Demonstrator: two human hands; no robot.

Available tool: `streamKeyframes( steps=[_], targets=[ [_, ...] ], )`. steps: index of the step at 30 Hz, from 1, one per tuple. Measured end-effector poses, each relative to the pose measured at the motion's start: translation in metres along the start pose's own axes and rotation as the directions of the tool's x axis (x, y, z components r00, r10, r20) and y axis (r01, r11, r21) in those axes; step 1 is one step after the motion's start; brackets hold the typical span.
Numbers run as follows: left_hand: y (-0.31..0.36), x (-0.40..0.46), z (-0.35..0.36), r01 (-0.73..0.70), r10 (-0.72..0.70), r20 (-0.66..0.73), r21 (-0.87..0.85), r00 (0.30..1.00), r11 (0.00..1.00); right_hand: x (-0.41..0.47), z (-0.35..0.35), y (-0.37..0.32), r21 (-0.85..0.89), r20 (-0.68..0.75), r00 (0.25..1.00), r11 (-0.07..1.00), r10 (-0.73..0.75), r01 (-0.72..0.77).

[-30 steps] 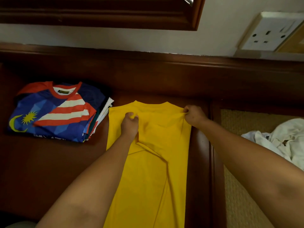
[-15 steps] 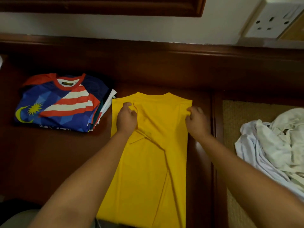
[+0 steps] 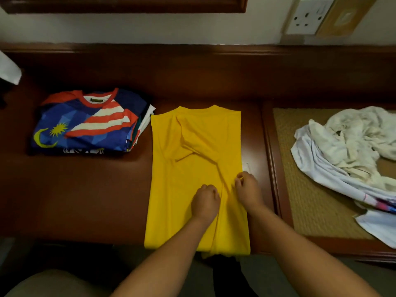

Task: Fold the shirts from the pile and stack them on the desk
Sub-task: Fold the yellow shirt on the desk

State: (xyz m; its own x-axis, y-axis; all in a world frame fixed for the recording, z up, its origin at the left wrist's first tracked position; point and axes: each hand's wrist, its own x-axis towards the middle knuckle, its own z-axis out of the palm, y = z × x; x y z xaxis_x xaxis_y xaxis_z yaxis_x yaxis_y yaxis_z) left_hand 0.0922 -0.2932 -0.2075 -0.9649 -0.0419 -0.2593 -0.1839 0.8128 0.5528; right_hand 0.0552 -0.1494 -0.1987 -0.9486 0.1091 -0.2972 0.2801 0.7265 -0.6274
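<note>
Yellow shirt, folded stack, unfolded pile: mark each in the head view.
yellow shirt point(image 3: 171, 189): head view, flat left panel of the body.
folded stack point(image 3: 70, 116): head view, blue front of the top flag-print shirt.
unfolded pile point(image 3: 347, 146): head view, crumpled white cloth at its middle.

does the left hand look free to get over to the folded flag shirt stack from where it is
Probably yes: only bare desk lies between the left hand and the flag shirt stack, though its fingers seem curled on the yellow shirt, so it must let go first.

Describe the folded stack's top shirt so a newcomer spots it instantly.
On the dark wooden desk, look left of the yellow shirt. The blue folded shirt tops the stack there, alone in having a red collar, red-white stripes and a yellow crescent and star.
</note>
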Motion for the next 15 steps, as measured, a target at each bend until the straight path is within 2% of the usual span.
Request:
streamKeyframes(
  steps=[7,12,13,15],
  targets=[
    [0.025,0.030,0.007,0.117,-0.117,-0.010,0.035,0.993,0.993,0.062,-0.014,-0.017,-0.075,0.000,0.999,0.996,-0.041,0.041],
    [0.041,0.036,0.018,0.149,-0.150,-0.006,0.128,0.989,0.981,0.096,-0.016,-0.027,-0.121,0.021,0.997,0.990,0.068,-0.065],
    [0.041,0.037,0.018,0.170,-0.171,0.000,0.100,0.985,0.980,0.099,-0.017,-0.028,-0.139,0.030,0.997,0.988,0.078,-0.073],
    [0.036,0.036,0.016,0.249,-0.251,-0.009,-0.082,0.968,0.965,0.103,-0.020,-0.028,-0.161,0.051,0.995,0.984,0.083,-0.074]
  ],
)
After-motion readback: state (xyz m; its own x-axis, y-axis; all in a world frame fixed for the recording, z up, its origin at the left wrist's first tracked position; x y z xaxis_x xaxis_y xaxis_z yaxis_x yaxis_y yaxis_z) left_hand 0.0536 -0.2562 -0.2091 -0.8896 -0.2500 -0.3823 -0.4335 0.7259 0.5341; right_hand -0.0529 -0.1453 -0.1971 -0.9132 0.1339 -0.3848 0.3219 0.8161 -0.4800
